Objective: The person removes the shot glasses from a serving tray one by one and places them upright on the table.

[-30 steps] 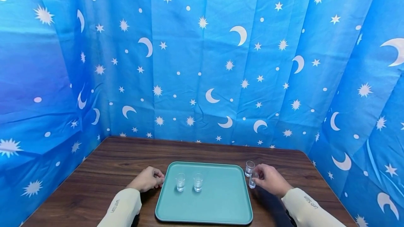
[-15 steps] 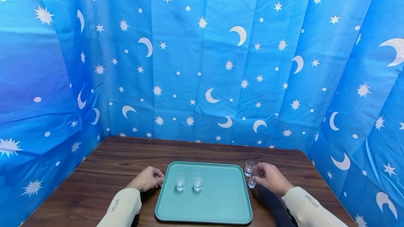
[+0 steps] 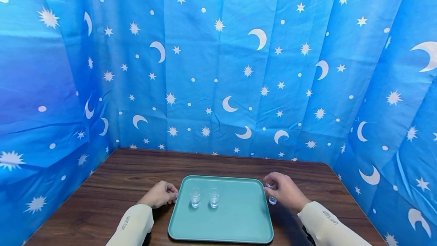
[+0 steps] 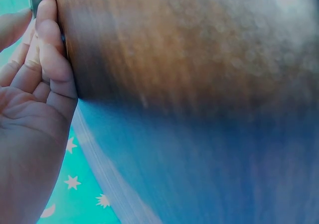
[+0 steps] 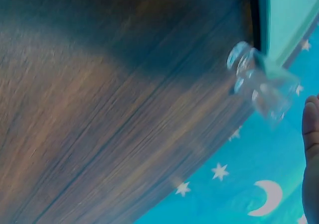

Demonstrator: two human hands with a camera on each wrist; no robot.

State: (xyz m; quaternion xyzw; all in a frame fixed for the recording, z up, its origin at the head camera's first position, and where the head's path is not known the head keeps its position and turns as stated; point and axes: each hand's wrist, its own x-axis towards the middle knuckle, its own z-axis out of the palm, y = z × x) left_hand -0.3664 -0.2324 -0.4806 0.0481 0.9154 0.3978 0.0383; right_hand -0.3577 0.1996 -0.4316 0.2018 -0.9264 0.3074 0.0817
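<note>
- The left hand (image 3: pixel 159 194) is at the near-left side, fingers curled and seeming to pinch the left rim of a pale green, rounded rectangular tray (image 3: pixel 239 215); a tug or lift there could tip the tray and topple what stands on it.
- Two clear, small tumbler-shaped glasses (image 3: pixel 195 198) stand side by side on its left half, near each other; narrow bases would make them prone to slide or fall if the tray jerked.
- The right hand (image 3: pixel 286 191) is well apart from the left, across the tray, thumb and fingertips parted about the farther loose glass; whether they touch it, I cannot tell. Closing off-centre could knock that one over.
- Below those fingers, a clear, narrow, thick-bottomed glass (image 3: pixel 272 200) stands on the dark brown wood-grain desk (image 3: pixel 136 168), just beside the tray's right edge; a sweep of the thumb could catch it.
- Just beyond it, a matching clear, straight-sided glass (image 3: pixel 269 186) is mostly hidden behind the fingers; smooth walls might slip in a light pinch.
- All four look transparent and upright, with bright glints at the bottom; the right wrist view blurs the loose pair, so their contents cannot be told.
</note>
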